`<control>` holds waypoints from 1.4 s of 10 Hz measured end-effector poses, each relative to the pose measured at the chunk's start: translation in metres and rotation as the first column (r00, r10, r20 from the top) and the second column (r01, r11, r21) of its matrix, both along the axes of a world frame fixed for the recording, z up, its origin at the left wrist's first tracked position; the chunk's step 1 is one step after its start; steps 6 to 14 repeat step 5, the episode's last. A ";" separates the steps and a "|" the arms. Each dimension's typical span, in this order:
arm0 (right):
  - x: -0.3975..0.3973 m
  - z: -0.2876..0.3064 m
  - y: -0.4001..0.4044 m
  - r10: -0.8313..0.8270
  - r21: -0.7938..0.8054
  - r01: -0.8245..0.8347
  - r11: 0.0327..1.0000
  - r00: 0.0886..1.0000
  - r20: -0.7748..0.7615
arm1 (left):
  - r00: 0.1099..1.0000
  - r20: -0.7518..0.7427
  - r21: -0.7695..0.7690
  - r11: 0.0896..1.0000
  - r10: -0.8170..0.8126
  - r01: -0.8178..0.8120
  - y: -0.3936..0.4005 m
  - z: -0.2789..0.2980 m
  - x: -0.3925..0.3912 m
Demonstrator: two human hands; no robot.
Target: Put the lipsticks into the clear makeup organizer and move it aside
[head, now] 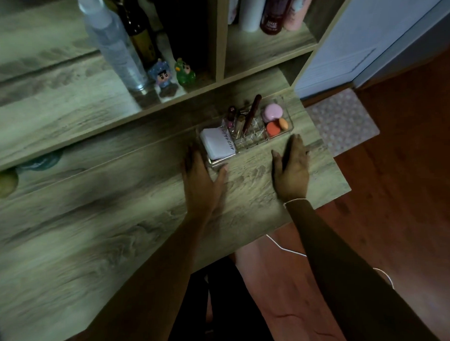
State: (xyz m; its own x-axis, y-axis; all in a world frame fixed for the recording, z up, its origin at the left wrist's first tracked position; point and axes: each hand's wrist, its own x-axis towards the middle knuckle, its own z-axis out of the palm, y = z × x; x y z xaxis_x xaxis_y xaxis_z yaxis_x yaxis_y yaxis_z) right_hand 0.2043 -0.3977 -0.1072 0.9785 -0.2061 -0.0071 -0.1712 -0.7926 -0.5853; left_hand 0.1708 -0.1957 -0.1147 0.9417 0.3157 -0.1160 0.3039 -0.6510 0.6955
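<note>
Left hand point(205, 180) flat, fingers spread, touching clear makeup organizer's point(290, 128) near-left corner; lipsticks point(236, 120) upright inside, near desk's point(93, 226) right end; right hand point(292, 168) flat, spread, just beside. Best pushed evenly from both corners, slowly, to avoid toppling.

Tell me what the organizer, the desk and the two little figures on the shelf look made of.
Organizer: clear hard plastic, likely acrylic; the desk shows through its glinting walls.
Desk: pale matte wood-grain surface, probably laminate board.
Blue figure and green figure: glossy, seemingly translucent, perhaps resin or plastic.
</note>
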 end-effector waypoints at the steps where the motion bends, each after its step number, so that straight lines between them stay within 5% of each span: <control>1: -0.018 0.000 0.004 0.043 -0.144 -0.051 0.988 0.998 -0.056 | 0.995 -0.013 0.057 0.993 -0.101 0.102 0.008 0.006 -0.017; 3: -0.050 0.014 0.015 0.066 -0.249 -0.122 0.961 0.973 -0.222 | 0.904 -0.061 0.271 0.865 -0.423 0.423 0.030 0.016 -0.049; 5: -0.083 0.041 0.046 0.055 -0.218 -0.107 0.970 0.971 -0.232 | 0.826 -0.082 0.400 0.740 -0.558 0.540 0.046 0.049 -0.050; 14: -0.083 0.041 0.046 0.055 -0.218 -0.107 0.970 0.971 -0.232 | 0.826 -0.082 0.400 0.740 -0.558 0.540 0.046 0.049 -0.050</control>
